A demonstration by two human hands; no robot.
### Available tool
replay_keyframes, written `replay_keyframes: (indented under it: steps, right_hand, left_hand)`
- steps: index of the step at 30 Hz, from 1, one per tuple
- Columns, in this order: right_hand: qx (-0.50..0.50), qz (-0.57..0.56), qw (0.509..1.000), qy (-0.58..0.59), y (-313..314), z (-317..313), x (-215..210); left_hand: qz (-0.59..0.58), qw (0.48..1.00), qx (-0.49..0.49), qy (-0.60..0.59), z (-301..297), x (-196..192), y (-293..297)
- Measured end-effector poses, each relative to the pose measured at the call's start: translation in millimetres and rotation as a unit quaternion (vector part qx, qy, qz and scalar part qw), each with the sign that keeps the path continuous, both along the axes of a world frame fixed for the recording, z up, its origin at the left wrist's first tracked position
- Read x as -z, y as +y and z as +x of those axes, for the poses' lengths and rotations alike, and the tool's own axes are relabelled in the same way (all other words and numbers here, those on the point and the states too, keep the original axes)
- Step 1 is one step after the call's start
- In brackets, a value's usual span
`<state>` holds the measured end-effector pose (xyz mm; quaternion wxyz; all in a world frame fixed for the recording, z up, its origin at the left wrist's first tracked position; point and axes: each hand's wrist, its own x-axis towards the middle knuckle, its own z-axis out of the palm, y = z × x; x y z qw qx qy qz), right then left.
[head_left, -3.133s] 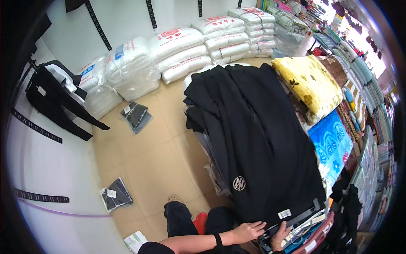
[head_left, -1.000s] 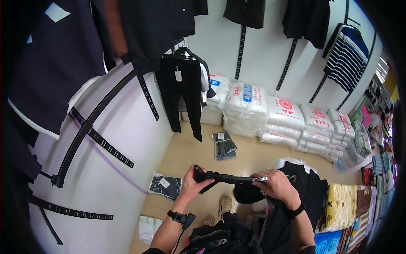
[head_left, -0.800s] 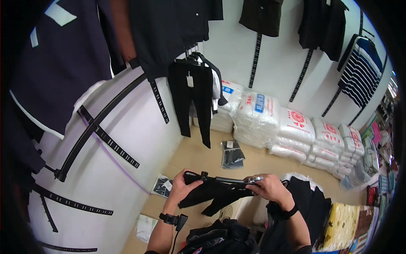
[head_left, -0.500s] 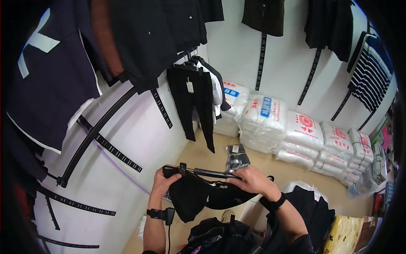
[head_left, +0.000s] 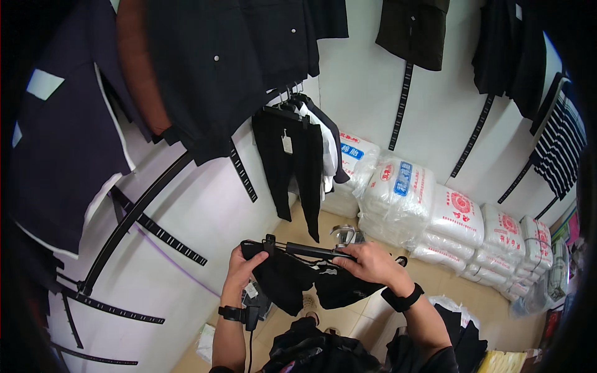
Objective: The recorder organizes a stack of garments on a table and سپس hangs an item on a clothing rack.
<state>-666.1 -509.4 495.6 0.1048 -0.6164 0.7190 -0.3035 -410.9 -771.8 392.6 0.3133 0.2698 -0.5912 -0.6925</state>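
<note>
In front of my body, both hands hold a pair of black trousers on a black clip hanger. My left hand is closed on the waistband's left end, thumb beside the hanger's upright clip. At the other end, my right hand is closed over the hanger bar and the waistband. Its fingers hide the clip there. The trousers' fabric hangs down in folds below the bar, with small light marks near the waist.
A curved black rail juts from the left wall, below large dark jackets. Ahead hang other black trousers with a white tag. Plastic-wrapped white bundles line the back wall. Dark clothes lie at lower right.
My view has shifted, so the wall clothes and bundles sit lower and farther right. Two shoes now show below the trousers, where one showed before. Both hands keep their hold.
</note>
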Motion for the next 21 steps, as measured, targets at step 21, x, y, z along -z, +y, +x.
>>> replay_keyframes:
  steps: [21]
  right_hand:
    - [0.155,-0.016,0.985,0.069,-182.1,-108.2,-7.7]
  left_hand:
    - [-0.238,0.918,-0.303,-0.091,-202.6,-10.6,-132.1]
